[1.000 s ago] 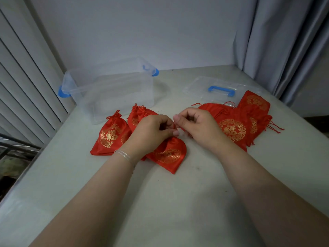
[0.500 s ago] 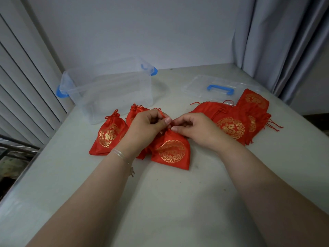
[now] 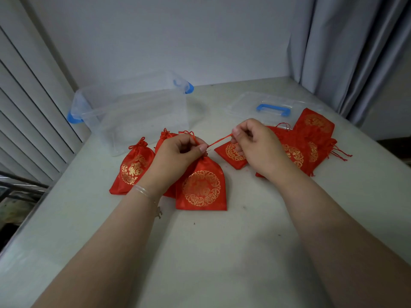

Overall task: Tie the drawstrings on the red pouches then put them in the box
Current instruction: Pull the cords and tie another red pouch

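The left hand (image 3: 178,152) pinches the gathered neck of a pouch (image 3: 201,187) lying mid-table, steadying it, while the right hand's (image 3: 255,147) fingers pinch its drawstring (image 3: 219,141) and hold it taut to the right, probably to cinch the knot. Tied pouches (image 3: 133,167) lie left, untied ones (image 3: 311,138) right; the box (image 3: 133,112) stands open, far left.

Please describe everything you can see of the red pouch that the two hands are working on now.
The red satin-like fabric pouch with a round gold printed emblem lies flat on the pale table, its gathered neck pointing away from the person. The left hand pinches the neck and one cord; the right hand pinches the thin red drawstring and holds it taut between them. Its left edge overlaps a neighbouring pouch. Whether a knot is formed cannot be told.
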A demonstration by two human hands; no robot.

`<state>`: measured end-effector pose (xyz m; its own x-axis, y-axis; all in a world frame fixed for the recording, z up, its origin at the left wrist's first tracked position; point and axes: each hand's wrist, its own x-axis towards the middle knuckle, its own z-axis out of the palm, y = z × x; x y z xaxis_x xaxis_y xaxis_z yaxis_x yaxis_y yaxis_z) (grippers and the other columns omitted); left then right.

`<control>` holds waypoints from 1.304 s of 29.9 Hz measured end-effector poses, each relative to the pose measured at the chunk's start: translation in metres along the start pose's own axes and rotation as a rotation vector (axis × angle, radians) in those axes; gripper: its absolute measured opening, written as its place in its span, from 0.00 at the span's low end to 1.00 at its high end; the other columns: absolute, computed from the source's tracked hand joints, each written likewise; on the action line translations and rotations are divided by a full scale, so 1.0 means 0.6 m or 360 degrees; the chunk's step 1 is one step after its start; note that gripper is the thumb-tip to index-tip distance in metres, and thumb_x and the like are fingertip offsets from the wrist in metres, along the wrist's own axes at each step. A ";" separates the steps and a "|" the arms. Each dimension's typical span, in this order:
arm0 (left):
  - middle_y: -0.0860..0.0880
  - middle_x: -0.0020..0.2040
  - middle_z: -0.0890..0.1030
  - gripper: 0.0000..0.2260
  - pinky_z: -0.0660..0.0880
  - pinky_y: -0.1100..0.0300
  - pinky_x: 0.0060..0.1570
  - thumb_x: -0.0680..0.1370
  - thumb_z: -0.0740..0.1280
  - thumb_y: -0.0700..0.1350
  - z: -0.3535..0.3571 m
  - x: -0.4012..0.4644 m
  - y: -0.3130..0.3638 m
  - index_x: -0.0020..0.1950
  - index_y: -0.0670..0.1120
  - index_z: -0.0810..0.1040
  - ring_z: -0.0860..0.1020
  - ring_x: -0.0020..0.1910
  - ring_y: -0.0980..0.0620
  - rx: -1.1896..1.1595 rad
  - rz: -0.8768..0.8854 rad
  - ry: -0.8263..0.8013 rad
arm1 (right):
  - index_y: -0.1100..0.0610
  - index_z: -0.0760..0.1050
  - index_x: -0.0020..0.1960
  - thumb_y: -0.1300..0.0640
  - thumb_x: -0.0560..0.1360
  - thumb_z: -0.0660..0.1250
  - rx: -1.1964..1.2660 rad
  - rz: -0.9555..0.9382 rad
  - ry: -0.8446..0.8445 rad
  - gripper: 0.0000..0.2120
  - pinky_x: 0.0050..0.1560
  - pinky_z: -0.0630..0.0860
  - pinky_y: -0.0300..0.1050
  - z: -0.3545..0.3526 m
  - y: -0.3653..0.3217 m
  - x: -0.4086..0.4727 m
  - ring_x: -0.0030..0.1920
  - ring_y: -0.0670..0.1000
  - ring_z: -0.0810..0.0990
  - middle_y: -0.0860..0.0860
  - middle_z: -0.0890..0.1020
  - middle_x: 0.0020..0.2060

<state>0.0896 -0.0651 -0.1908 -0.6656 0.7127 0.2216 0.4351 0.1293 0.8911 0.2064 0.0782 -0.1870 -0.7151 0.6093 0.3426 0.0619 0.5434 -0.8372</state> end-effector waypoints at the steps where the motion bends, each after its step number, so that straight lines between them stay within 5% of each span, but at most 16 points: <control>1: 0.54 0.40 0.83 0.05 0.77 0.67 0.42 0.76 0.69 0.42 0.000 0.000 0.000 0.45 0.40 0.82 0.81 0.39 0.58 -0.0042 -0.0029 0.0001 | 0.53 0.70 0.42 0.54 0.79 0.60 -0.0102 -0.0042 0.0043 0.08 0.43 0.71 0.42 -0.001 0.002 0.000 0.41 0.49 0.78 0.46 0.77 0.37; 5: 0.52 0.39 0.83 0.05 0.77 0.68 0.38 0.74 0.71 0.37 -0.002 0.002 0.001 0.47 0.36 0.81 0.80 0.37 0.59 -0.0275 -0.0165 0.0019 | 0.54 0.68 0.43 0.57 0.80 0.57 -0.0262 -0.0246 0.0046 0.07 0.45 0.67 0.40 -0.007 -0.003 -0.005 0.42 0.47 0.74 0.50 0.72 0.42; 9: 0.52 0.38 0.83 0.04 0.76 0.67 0.40 0.71 0.71 0.33 -0.016 0.007 -0.002 0.45 0.35 0.80 0.79 0.37 0.57 -0.0434 -0.0210 0.0074 | 0.57 0.71 0.36 0.60 0.76 0.61 -0.0201 -0.0139 -0.0433 0.10 0.39 0.70 0.44 -0.023 -0.022 -0.011 0.34 0.46 0.72 0.49 0.74 0.32; 13: 0.49 0.41 0.84 0.05 0.78 0.62 0.46 0.71 0.72 0.32 -0.017 0.002 0.003 0.41 0.40 0.79 0.81 0.44 0.51 -0.0324 -0.0109 -0.0001 | 0.55 0.75 0.34 0.55 0.73 0.67 -0.0541 0.0066 -0.0862 0.09 0.41 0.72 0.45 -0.032 -0.013 -0.011 0.37 0.47 0.75 0.51 0.77 0.37; 18: 0.50 0.39 0.81 0.11 0.77 0.55 0.45 0.71 0.71 0.32 -0.001 -0.004 0.005 0.39 0.47 0.75 0.79 0.40 0.49 0.0052 0.0200 -0.0173 | 0.50 0.79 0.46 0.61 0.75 0.67 0.0097 -0.0118 -0.0325 0.07 0.36 0.67 0.30 -0.009 -0.008 -0.006 0.30 0.40 0.71 0.46 0.78 0.38; 21: 0.48 0.37 0.80 0.05 0.76 0.52 0.43 0.69 0.67 0.37 0.009 -0.010 0.007 0.38 0.46 0.74 0.78 0.37 0.48 0.0332 0.0466 -0.0131 | 0.54 0.78 0.50 0.65 0.75 0.65 0.0201 -0.0075 -0.0402 0.09 0.41 0.71 0.30 0.013 -0.008 -0.007 0.35 0.38 0.77 0.47 0.82 0.41; 26: 0.49 0.38 0.77 0.06 0.74 0.49 0.38 0.68 0.66 0.35 0.019 -0.014 0.006 0.42 0.44 0.74 0.75 0.38 0.51 0.0630 0.0782 0.0014 | 0.56 0.78 0.46 0.65 0.75 0.66 0.0170 0.0135 -0.0354 0.05 0.31 0.70 0.30 0.023 -0.001 -0.007 0.25 0.37 0.74 0.47 0.78 0.29; 30: 0.51 0.43 0.79 0.07 0.77 0.52 0.37 0.72 0.68 0.38 0.030 -0.016 -0.004 0.49 0.45 0.78 0.77 0.41 0.56 0.0851 0.0887 0.0201 | 0.56 0.79 0.42 0.66 0.75 0.67 0.0345 0.0310 -0.0447 0.07 0.31 0.73 0.30 0.018 0.000 -0.006 0.27 0.40 0.75 0.53 0.79 0.32; 35: 0.47 0.41 0.80 0.07 0.75 0.52 0.30 0.75 0.65 0.41 0.032 -0.009 -0.008 0.47 0.44 0.82 0.79 0.37 0.46 0.1062 0.1077 0.0241 | 0.60 0.79 0.50 0.67 0.75 0.65 0.0446 0.0409 -0.0579 0.07 0.32 0.74 0.30 0.010 0.006 -0.007 0.28 0.39 0.76 0.52 0.79 0.33; 39: 0.47 0.41 0.81 0.04 0.75 0.53 0.30 0.74 0.68 0.39 0.025 -0.010 -0.005 0.44 0.44 0.83 0.80 0.37 0.46 0.1074 0.1104 0.0275 | 0.59 0.78 0.43 0.68 0.73 0.68 0.0550 0.0427 -0.0598 0.05 0.29 0.73 0.31 0.008 0.010 -0.003 0.27 0.39 0.76 0.48 0.79 0.27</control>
<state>0.1012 -0.0594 -0.2005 -0.1874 0.6758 0.7128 0.9823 0.1251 0.1397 0.2047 0.0774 -0.1945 -0.9080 0.4183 -0.0229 0.0891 0.1393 -0.9862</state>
